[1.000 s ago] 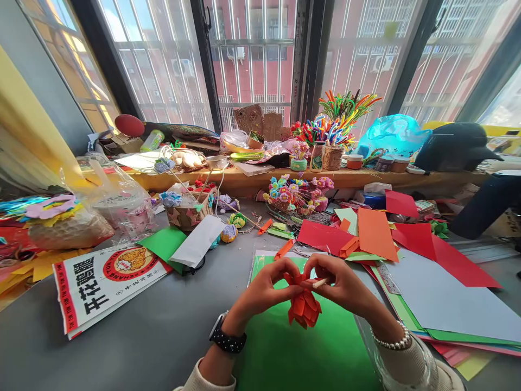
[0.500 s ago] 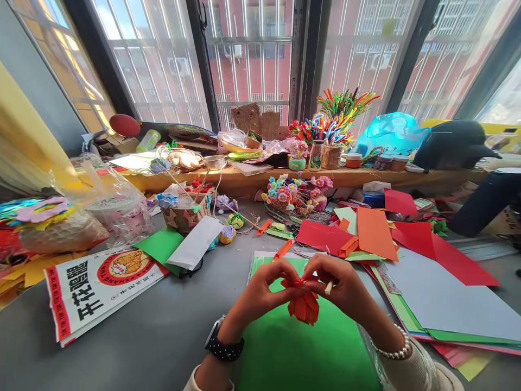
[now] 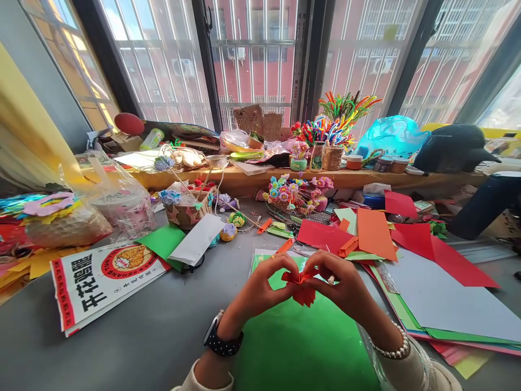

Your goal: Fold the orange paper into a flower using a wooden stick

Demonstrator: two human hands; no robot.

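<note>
Between my two hands is a red-orange folded paper flower, its pointed petals hanging below my fingers. My left hand pinches its upper left side between thumb and fingertips. On the other side, my right hand pinches the flower's upper right edge. A short pale stick end pokes out from under the curled fingers of my right hand; the rest of it is hidden. Both hands hover over a green mat on the grey table.
Red paper, an orange sheet and a stack of coloured paper lie to the right. At left are a printed paper bag, a white folded paper and a basket. Small crocheted flowers stand behind.
The paper flower has tilted, so less of its petals hangs below my fingers. Both hands keep their pinch with small finger shifts. The view has moved slightly.
</note>
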